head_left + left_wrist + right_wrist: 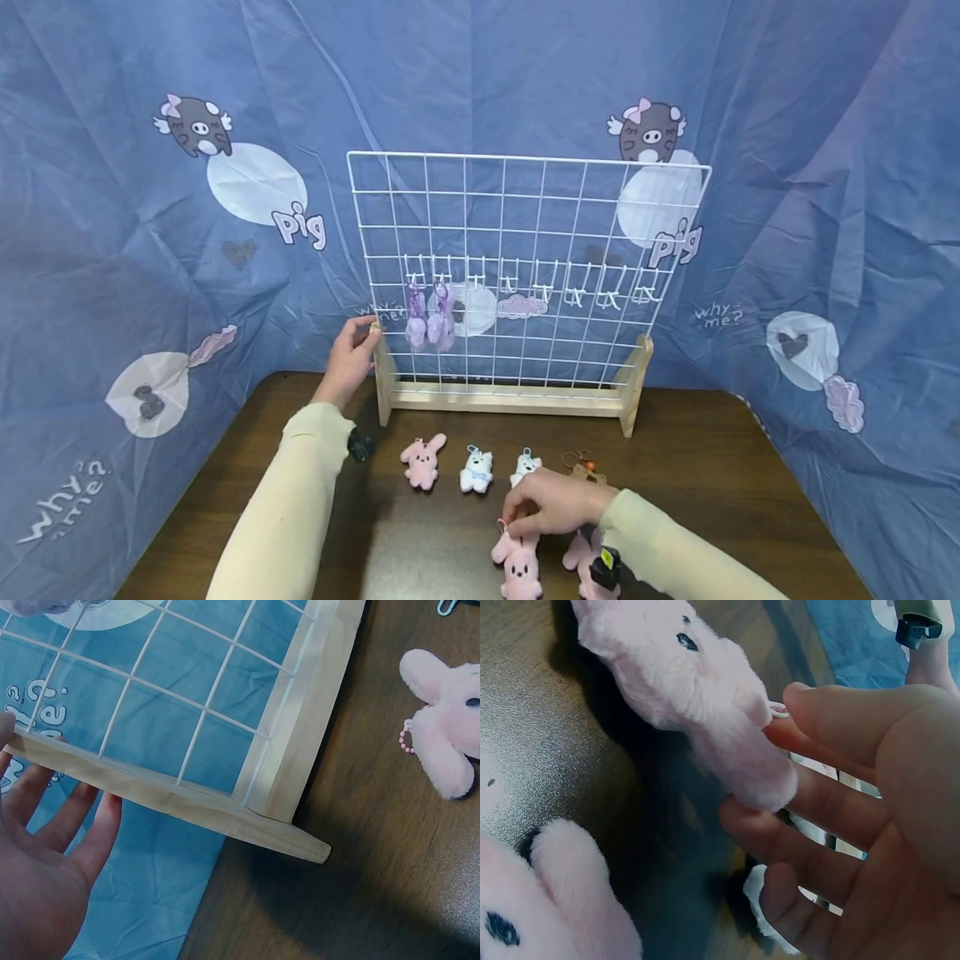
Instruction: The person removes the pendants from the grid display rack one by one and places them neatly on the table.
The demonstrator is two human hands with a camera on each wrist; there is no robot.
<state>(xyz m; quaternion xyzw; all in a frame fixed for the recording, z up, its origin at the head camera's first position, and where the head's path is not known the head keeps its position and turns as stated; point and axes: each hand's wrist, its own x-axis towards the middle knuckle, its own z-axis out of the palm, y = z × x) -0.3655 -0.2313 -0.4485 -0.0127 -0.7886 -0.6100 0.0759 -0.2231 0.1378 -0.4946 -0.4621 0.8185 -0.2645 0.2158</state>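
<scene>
My left hand (351,357) holds the top of the left wooden upright (384,375) of a white wire grid rack (504,228). In the left wrist view, the fingers (101,832) lie against the outer side of that wood. Low on the right, my right hand (558,502) pinches the loop end of a pink plush rabbit keychain (521,572). Seen from the right wrist, the thumb and a finger meet at its pale loop (778,709), and one ear (754,769) lies against the fingers. A second pink rabbit (592,571) lies under the right forearm, partly hidden.
Two purple plush keychains (429,321) hang on the left hooks of a row of white hooks (574,296). On the brown table (697,483) lie another pink rabbit (422,463), two white plush keychains (476,471) and a partly covered brown one (587,472). Blue printed cloth (465,75) surrounds the table.
</scene>
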